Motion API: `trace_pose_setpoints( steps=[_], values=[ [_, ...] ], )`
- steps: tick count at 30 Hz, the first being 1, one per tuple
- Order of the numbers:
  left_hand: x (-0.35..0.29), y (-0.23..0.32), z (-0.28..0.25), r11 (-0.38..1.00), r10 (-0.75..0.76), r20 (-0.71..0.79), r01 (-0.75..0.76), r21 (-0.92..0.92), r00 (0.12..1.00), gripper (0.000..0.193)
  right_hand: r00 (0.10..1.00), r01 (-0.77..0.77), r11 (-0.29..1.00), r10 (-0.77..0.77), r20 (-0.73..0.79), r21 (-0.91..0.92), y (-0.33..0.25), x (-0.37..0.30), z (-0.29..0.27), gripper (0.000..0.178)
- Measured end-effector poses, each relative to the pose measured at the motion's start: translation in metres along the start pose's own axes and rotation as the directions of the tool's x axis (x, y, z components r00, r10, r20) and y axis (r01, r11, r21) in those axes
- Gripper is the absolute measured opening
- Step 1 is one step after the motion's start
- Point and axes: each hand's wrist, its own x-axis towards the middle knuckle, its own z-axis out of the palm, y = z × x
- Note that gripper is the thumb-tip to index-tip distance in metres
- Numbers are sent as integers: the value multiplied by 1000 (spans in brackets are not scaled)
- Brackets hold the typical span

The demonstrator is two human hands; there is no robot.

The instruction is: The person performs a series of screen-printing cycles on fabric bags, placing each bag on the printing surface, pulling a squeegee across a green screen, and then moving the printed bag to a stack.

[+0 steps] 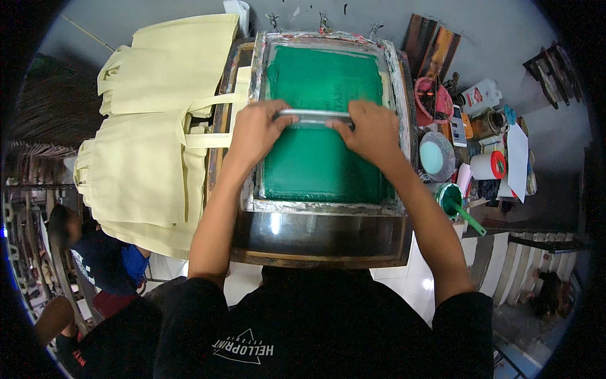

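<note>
A squeegee (314, 116) with a pale metal top bar lies crosswise over the middle of a screen printing frame (328, 207). My left hand (257, 128) grips its left end, and my right hand (372, 129) is closed around the right end, thumbs toward me. Green ink (325, 167) covers the mesh both in front of the squeegee and behind it, with faint lettering showing through on the far part. Pale yellow cloth (242, 88) with straps sticks out from under the frame's left side. The squeegee's lower edge is hidden.
Stacks of pale yellow cloth bags (136, 167) lie at the left. On the right stand a pink basket (435, 101), a grey bowl (437, 156), a phone (458, 126) and a green ink tub (449, 197) with a green stick. Clamps (324, 23) line the far edge; people sit at lower left.
</note>
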Motion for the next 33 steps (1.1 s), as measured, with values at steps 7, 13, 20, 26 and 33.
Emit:
trace_pose_setpoints(
  steps=[7,13,20,26,33],
  values=[
    [-96,22,1,997,40,30,-42,61,999,19,995,-29,999,25,92,41,-49,-84,-36,45],
    [-145,5,15,980,169,-112,-180,-90,979,65,998,36,999,-36,56,-9,-68,-116,-49,30],
    [-168,-34,23,959,278,-310,-246,138,909,123,1000,15,989,-11,-27,147,-67,-117,-72,27],
    [-118,17,-23,936,169,-651,-327,-128,740,142,935,127,992,-124,-332,-14,-55,-36,-149,23],
    [-67,-59,-24,940,-308,-131,322,113,942,81,926,9,996,-41,-374,-86,-37,94,-221,22]
  ],
)
